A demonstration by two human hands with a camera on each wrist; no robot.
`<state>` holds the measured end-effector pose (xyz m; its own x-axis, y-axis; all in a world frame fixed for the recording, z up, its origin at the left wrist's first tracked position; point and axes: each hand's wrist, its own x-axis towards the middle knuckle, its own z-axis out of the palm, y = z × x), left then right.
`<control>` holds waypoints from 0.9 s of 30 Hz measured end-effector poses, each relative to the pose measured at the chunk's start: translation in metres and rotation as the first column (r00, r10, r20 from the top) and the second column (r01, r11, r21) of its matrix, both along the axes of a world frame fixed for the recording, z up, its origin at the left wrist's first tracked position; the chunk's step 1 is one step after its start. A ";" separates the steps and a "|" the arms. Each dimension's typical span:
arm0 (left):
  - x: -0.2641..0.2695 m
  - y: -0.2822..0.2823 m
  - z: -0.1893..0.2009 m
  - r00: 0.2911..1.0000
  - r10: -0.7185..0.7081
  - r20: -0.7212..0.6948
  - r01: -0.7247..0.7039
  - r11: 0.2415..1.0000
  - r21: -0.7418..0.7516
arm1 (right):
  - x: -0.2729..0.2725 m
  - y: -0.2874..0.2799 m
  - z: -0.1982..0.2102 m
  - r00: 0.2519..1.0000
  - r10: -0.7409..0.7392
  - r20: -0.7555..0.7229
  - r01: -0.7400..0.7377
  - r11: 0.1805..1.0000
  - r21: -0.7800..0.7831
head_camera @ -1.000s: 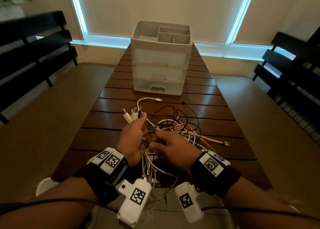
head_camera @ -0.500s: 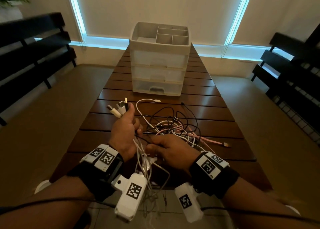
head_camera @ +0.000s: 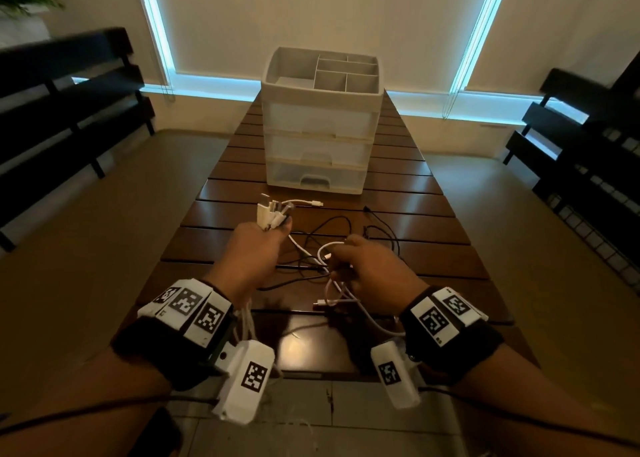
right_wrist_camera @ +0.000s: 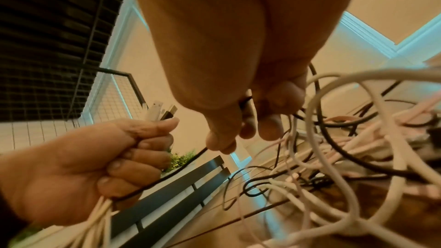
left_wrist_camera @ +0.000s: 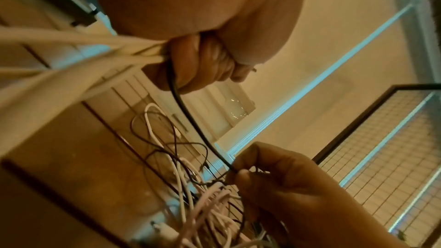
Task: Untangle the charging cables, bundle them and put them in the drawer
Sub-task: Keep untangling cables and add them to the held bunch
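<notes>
Left hand: the left hand [head_camera: 251,252] is fisted round a sheaf of cable ends, fingers curled tight; the plugs [head_camera: 272,212] stick up out of the top of the fist, and white leads hang below the wrist.
Black lead: a black cable [left_wrist_camera: 190,118] runs taut from that fist across to the other hand.
Right hand: the right hand [head_camera: 372,266] pinches the black lead between thumb and fingertips, just above the heap.
Tangle: the charging cables [head_camera: 332,245], white, pink and black, lie looped together on the wooden table [head_camera: 433,214], between the hands and the drawers.
Drawer unit: the plastic drawer unit [head_camera: 320,124] stands further back on the table, all three drawers closed.
Progress: early, by my reading; several ends are gathered and one lead is being worked free, while bundling, opening a drawer and stowing are not yet done.
</notes>
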<state>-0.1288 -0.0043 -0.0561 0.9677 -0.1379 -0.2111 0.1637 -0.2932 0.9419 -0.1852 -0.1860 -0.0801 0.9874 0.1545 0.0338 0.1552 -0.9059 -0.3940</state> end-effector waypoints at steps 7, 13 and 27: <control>-0.007 -0.003 -0.002 0.994 -0.094 0.063 0.096 0.995 -0.022 | 0.001 0.005 0.008 0.978 -0.108 0.178 0.084 0.987 0.137; -0.013 -0.010 -0.010 0.985 -0.150 0.086 0.142 0.986 0.092 | 0.001 0.019 0.002 0.967 0.006 0.256 -0.064 0.973 0.220; 0.002 0.006 -0.006 0.996 -0.062 0.057 0.061 0.998 0.026 | 0.004 0.004 0.007 0.993 -0.083 -0.082 0.097 0.978 0.184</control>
<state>-0.1270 0.0014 -0.0617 0.9682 -0.1930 -0.1591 0.0901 -0.3243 0.9417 -0.1812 -0.1817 -0.0733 0.9978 0.0630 -0.0192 0.0412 -0.8239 -0.5653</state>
